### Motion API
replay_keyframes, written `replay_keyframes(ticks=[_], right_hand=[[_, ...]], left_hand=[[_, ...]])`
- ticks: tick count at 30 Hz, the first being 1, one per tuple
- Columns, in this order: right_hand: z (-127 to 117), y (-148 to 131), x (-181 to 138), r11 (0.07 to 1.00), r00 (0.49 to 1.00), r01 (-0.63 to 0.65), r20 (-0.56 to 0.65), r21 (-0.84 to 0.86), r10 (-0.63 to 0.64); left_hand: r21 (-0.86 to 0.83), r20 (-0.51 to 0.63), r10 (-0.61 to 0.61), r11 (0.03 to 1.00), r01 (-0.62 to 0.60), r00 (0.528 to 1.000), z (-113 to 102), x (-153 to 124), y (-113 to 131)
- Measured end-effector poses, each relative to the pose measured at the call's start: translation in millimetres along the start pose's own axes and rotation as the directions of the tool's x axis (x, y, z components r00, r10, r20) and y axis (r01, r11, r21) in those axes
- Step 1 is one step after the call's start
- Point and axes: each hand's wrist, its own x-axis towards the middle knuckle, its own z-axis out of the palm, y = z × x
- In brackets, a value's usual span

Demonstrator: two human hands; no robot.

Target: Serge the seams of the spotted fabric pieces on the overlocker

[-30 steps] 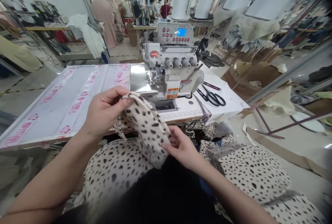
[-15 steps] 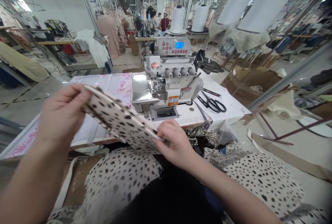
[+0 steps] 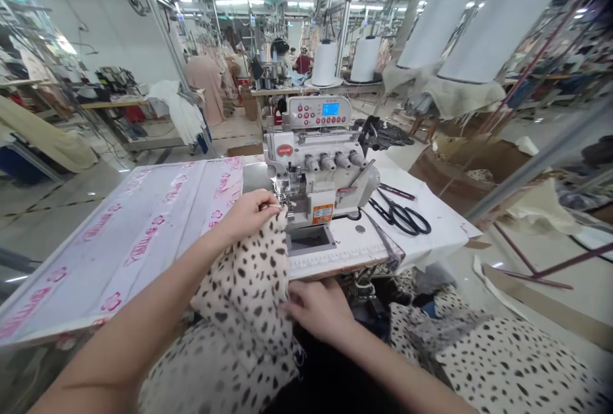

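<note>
- Left hand point(image 3: 249, 213) pinches the top edge of a soft spotted cloth point(image 3: 244, 292), just beside the front of the sewing machine point(image 3: 316, 171).
- Right hand point(image 3: 316, 308) seems to grasp the cloth's lower edge; its fingertips are partly hidden in the folds.
- The cloth hangs in loose, rumpled folds below the table point(image 3: 335, 260) edge.
- Black-handled metal scissors point(image 3: 400, 217) lie on white fabric point(image 3: 435, 209) right of the machine.
- A glossy plastic sheet point(image 3: 143, 235) with pink print spreads left of the machine.
- More spotted cloth point(image 3: 507, 363) lies heaped at lower right.
</note>
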Motion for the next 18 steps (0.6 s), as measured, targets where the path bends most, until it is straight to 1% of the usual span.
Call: replay_keyframes(ticks=[1, 2, 4, 6, 8, 11, 15, 18], right_hand=[[-13.0, -4.2, 6.6, 0.999, 0.999, 0.006, -0.049, -0.041, -0.008], [-26.0, -9.8, 15.9, 0.999, 0.992, 0.021, -0.121, -0.048, -0.027], [-48.0, -20.7, 40.0, 0.997, 0.96, 0.079, -0.269, -0.008, -0.078], [-61.3, -27.2, 65.7, 0.989, 0.932, 0.135, -0.347, 0.061, -0.105], [-66.5, -28.5, 87.3, 0.98, 0.932, 0.146, -0.351, 0.135, -0.091], [-67.1, -25.7, 106.8, 0.966, 0.953, 0.127, -0.299, 0.225, -0.056], [-67.9, -23.0, 116.0, 0.935, 0.967, 0.088, -0.255, 0.345, 0.003], [-70.1, -22.8, 120.4, 0.932, 0.968, 0.033, -0.245, 0.361, 0.061]], left_hand=[[-0.014, 0.006, -0.008, 1.0, 0.008, 1.0, 0.1, -1.1, 0.0], [-0.028, 0.012, -0.015, 0.999, 0.016, 1.0, -1.0, -1.8, 0.3], [-0.057, 0.021, -0.027, 0.998, 0.029, 0.999, -3.8, -1.9, 1.3], [-0.076, 0.026, -0.028, 0.997, 0.03, 0.999, -4.3, -1.0, 2.3], [-0.081, 0.029, -0.022, 0.996, 0.025, 0.999, -2.6, 0.5, 3.0], [-0.079, 0.041, -0.021, 0.997, 0.024, 0.999, 0.3, 2.3, 4.4], [-0.053, 0.034, -0.054, 0.997, 0.056, 0.998, -0.6, 1.1, 9.5], [-0.033, -0.007, -0.106, 0.994, 0.106, 0.994, -1.5, -1.1, 14.0]])
